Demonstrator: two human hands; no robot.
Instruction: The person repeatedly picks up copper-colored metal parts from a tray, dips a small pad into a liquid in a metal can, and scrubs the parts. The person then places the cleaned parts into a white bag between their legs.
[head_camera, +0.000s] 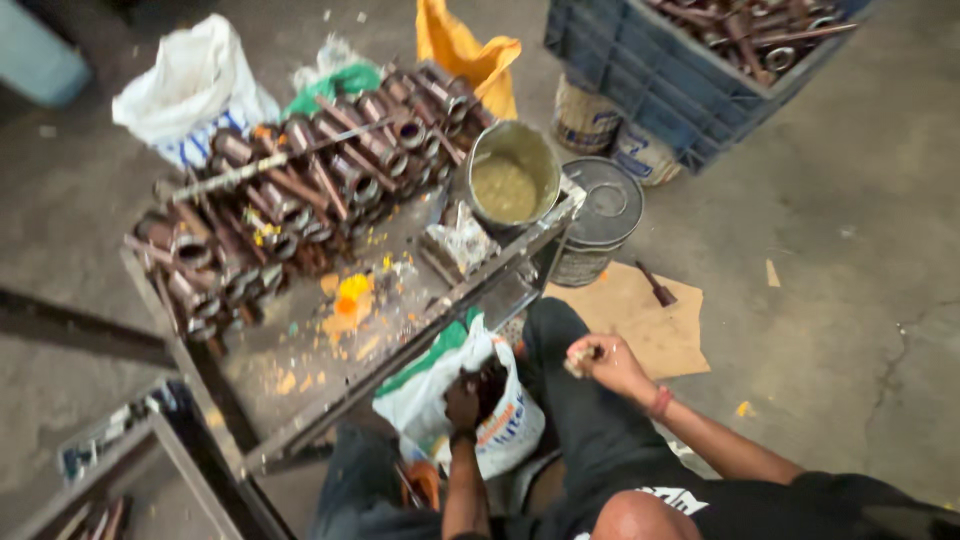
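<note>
My left hand (466, 397) reaches into the open mouth of a white sack (500, 430) with green and orange print, which stands between my knees. Its fingers are dark and partly hidden inside, so I cannot tell what they hold. My right hand (606, 362) is raised just right of the sack, above my dark trouser leg. It is closed around a small pale lump (577, 362). A red thread band circles that wrist.
A metal bench (330, 400) ahead carries stacked rusty tube parts (300, 190), orange stains and a can of yellowish paste (508, 180). A lidded tin (600, 215), cardboard (640, 320) with a small tool, a blue crate of parts (660, 80), and yellow and white bags surround it.
</note>
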